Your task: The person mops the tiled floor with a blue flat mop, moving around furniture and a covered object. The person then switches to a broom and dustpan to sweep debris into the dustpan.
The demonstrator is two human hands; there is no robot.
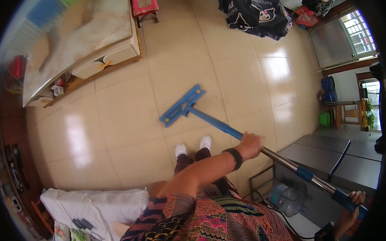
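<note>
A blue flat mop head (181, 105) lies on the beige tiled floor ahead of my white shoes. Its pole (282, 159), blue near the head and metal further up, slants down across the view from the right. My left hand (253, 145), with a dark band on the wrist, is wrapped around the pole where blue meets metal. Up at the blue end grip, my right hand (351, 208) holds the pole's top, partly cut by the dark rim of the view.
A marble-topped table (108, 30) with drawers stands at upper left, beside a stool with a pink cover (145, 4). A black printed cloth cover (259, 12) drapes over something at the top. A sofa (96, 205) is at lower left; a water bottle (286, 198) and grey refrigerator (330, 156) are right.
</note>
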